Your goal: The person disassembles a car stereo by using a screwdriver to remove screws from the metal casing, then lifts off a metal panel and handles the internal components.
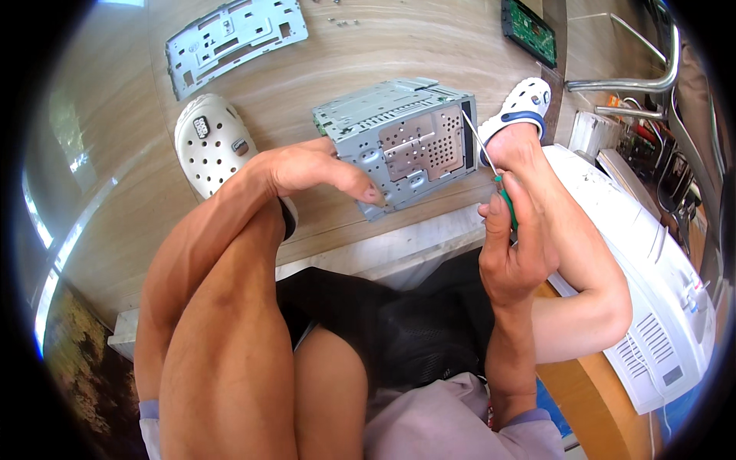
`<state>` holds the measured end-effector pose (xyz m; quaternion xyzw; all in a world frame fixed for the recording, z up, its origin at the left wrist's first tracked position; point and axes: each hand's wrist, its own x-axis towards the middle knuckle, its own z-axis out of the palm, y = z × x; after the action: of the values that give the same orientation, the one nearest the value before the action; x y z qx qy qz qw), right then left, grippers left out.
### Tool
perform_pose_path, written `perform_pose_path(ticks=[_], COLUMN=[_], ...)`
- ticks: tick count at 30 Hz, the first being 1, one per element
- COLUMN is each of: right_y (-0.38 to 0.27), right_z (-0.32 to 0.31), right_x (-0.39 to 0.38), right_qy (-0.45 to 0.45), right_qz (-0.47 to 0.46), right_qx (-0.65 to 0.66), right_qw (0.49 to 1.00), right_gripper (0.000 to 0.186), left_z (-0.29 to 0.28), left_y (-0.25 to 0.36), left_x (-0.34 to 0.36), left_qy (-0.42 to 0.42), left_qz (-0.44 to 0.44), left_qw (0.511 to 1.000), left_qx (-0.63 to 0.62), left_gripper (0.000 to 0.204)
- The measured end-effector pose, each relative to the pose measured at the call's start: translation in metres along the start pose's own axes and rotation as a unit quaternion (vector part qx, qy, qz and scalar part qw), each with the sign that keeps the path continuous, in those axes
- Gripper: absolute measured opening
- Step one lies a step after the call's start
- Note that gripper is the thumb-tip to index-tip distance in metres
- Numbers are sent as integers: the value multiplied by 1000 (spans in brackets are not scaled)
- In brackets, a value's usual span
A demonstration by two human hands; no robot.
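Grey metal box [353, 165] on the tiled floor [322, 84], at 12 o'clock from the seated person, between two white clogs [215, 142]. Its perforated face is turned toward the sitter.

Left hand [310, 170] at the box's 8 o'clock: thumb stretched over the near corner, fingers hidden behind; from here I can't tell how tightly they close. Right hand [521, 249] at 4 o'clock, curled round a green-handled screwdriver [507, 205], shaft angled up to the face's 2 o'clock edge; contact unclear.

Loose about: slotted plate [234, 42] at the box's 10 o'clock, small screws [345, 22] at 11, circuit board [530, 34] at 1.

Handling, my guess: stiff, moderately heavy, smooth enough to slide; thin edges likely sharp. Best held by the folded long sides, clear of the perforated panel.
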<state>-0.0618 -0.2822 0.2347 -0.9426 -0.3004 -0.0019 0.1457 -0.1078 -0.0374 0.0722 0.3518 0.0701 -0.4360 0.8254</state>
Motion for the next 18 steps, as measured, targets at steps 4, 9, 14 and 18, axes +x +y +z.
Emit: perform_pose_path(ticks=[4, 9, 14, 18], right_y=[4, 12, 14, 13], right_z=[-4, -6, -9, -8], right_x=[-1, -13, -18, -16], right_qy=[9, 18, 33, 52], right_qz=[4, -3, 10, 28], right_qx=[-3, 11, -11, 16], right_qw=[1000, 1000, 999, 998], right_gripper=[26, 29, 30, 31], left_z=[0, -6, -3, -1], left_y=[1, -7, -9, -9], left_x=[2, -3, -3, 2], left_qy=[-19, -21, 5, -4], left_qz=[29, 32, 29, 41], left_qw=[999, 998, 996, 994], left_qx=[-29, -48, -82, -105], left_gripper=[81, 89, 91, 90])
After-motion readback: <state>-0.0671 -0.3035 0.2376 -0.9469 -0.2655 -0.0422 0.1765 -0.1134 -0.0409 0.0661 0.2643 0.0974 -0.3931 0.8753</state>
